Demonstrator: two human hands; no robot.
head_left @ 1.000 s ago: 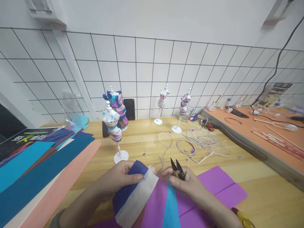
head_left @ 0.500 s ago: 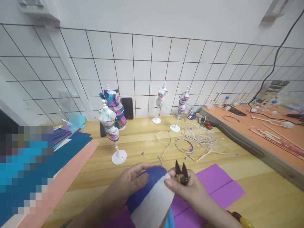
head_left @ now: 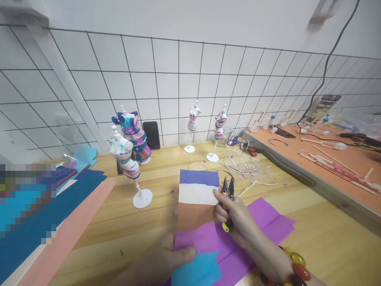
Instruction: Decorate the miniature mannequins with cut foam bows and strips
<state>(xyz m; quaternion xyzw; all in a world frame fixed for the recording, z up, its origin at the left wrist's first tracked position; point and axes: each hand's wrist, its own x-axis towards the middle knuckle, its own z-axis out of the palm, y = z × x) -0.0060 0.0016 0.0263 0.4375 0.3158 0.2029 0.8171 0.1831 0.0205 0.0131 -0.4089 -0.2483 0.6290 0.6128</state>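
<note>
A layered stack of coloured paper (head_left: 198, 194) stands raised between my hands, its bands dark blue, white, orange-brown, magenta and light blue from top to bottom. My left hand (head_left: 171, 256) pinches its lower left edge, thumb over the magenta and blue layers. My right hand (head_left: 235, 212) pinches the right edge at the white band. Small scissors (head_left: 228, 187) with green and yellow handles are also held in that right hand, blades pointing up. A folded magenta sheet (head_left: 264, 218) lies on the table beneath and right of my right hand.
Small white dress forms (head_left: 143, 198) wrapped in paper scraps stand along the back of the wooden table (head_left: 149, 242). Coloured sheets (head_left: 86, 216) are stacked at left. Wire loops (head_left: 250, 165) lie at centre right. An orange-topped board (head_left: 285, 147) with sticks sits at far right.
The paper has been turned and lifted upright, showing all its bands. My left hand has moved down to its lower edge. The camera view has shifted slightly right.
</note>
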